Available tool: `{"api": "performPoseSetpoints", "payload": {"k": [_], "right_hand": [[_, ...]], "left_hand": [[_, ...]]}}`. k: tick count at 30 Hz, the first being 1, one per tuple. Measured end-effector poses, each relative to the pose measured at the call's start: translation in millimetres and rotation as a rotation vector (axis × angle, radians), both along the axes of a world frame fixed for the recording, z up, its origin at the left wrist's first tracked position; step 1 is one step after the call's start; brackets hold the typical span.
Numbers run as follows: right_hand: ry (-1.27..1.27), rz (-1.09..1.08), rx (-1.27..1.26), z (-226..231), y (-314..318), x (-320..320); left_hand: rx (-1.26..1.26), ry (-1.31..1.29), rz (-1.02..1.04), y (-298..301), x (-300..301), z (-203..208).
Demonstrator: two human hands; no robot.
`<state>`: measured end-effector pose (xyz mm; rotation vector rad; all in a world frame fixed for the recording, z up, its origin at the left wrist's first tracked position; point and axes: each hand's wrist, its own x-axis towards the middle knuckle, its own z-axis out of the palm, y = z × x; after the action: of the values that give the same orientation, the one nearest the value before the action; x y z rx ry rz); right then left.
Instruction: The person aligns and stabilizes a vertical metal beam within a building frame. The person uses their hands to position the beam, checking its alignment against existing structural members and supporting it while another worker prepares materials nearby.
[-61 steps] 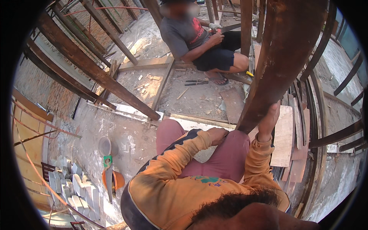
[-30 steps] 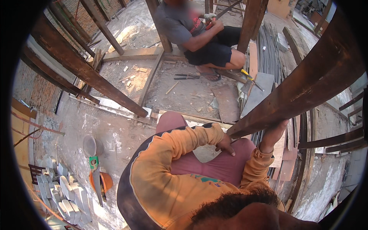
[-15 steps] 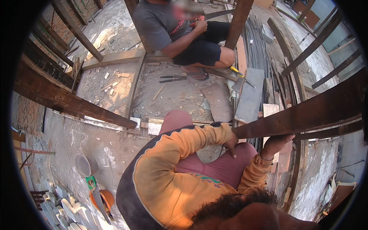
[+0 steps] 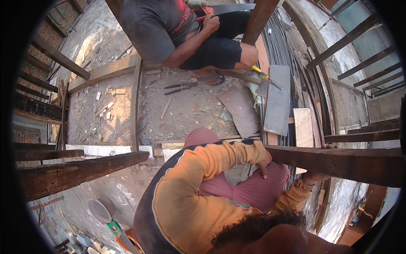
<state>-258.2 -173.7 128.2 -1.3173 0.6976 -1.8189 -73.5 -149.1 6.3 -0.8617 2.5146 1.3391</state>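
Observation:
A long dark wooden beam [image 4: 338, 161] runs from above my right thigh out to the right edge. At its near end is my left hand [image 4: 265, 163], the fingers bent down around the end and partly hidden by the wood. My right hand [image 4: 315, 177] grips the beam further right from the near side, and its fingertips show over the far edge. Both my arms wear orange sleeves, and my knees are bent in pink trousers. Across from me a seated person [image 4: 186, 42] in a grey shirt holds a hand saw [image 4: 230, 9] with a red handle.
Beside my right knee lie a grey board [image 4: 277, 101], a yellow-handled tool [image 4: 264, 73] and long metal rods [image 4: 281, 46]. Long-handled cutters [image 4: 180, 87] rest on the dirt. A bucket [image 4: 101, 209] and green-handled saw [image 4: 114, 228] are at lower left. Dark timbers [image 4: 84, 169] stand around.
My view has turned a little, shifting the seated person left and upward. The beam now lies nearer level across the view, its right end lower. My right fingertips have come into sight over it.

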Motion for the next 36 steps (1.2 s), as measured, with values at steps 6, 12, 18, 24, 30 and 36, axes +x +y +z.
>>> {"api": "performPoseSetpoints", "payload": {"k": [6, 12, 18, 24, 30, 36], "right_hand": [[-0.086, 0.192, 0.042, 1, 3, -8], [0.016, 0.005, 0.025, -4, 6, -15], [0.182, -0.053, -0.091, -8, 4, -11], [0.083, 0.001, -0.019, -4, 4, -7], [0.376, -0.187, -0.130, -5, 7, -3], [0.116, -0.031, 0.006, -11, 5, -24]], "left_hand": [[-0.035, 0.024, 0.049, -5, 13, -17], [-0.082, 0.062, 0.037, -14, 15, -23], [-0.012, -0.031, -0.021, -28, 26, -31], [-0.043, 0.028, 0.049, -23, 29, -25], [-0.062, 0.095, 0.068, -22, 28, -14], [-0.060, 0.090, 0.073, -26, 25, -26]]}}
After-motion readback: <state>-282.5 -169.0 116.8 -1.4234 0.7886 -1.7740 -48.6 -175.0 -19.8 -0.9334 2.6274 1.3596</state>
